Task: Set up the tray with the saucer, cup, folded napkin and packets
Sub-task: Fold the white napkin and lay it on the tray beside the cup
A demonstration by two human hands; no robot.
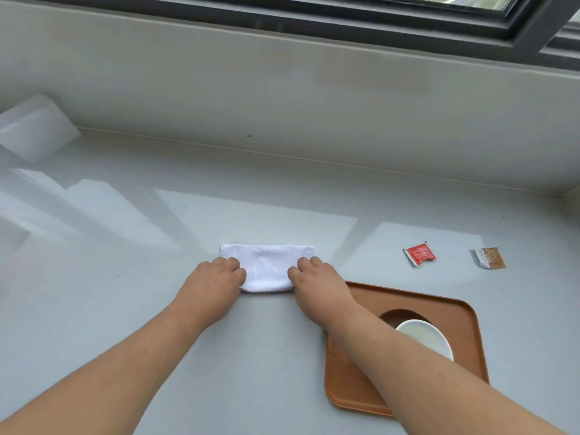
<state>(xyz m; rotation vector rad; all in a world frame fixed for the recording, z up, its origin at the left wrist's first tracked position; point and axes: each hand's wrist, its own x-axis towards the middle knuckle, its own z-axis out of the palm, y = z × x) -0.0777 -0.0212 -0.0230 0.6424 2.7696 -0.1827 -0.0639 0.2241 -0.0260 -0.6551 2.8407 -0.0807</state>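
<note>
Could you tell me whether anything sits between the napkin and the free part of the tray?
Nothing visible does: the napkin lies just left of the tray, whose far end is bare. Only the right hand spans the gap.

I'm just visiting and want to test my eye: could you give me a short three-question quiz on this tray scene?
1. True or false: the napkin lies on the tray.
2. How many packets lie on the counter?
3. What stands on the saucer? A) cup B) red packet C) nothing

Key:
1. False: it lies on the counter, left of the tray, with the left hand and right hand at its ends.
2. Two: the red packet and the brown packet.
3. A, the cup.
</note>
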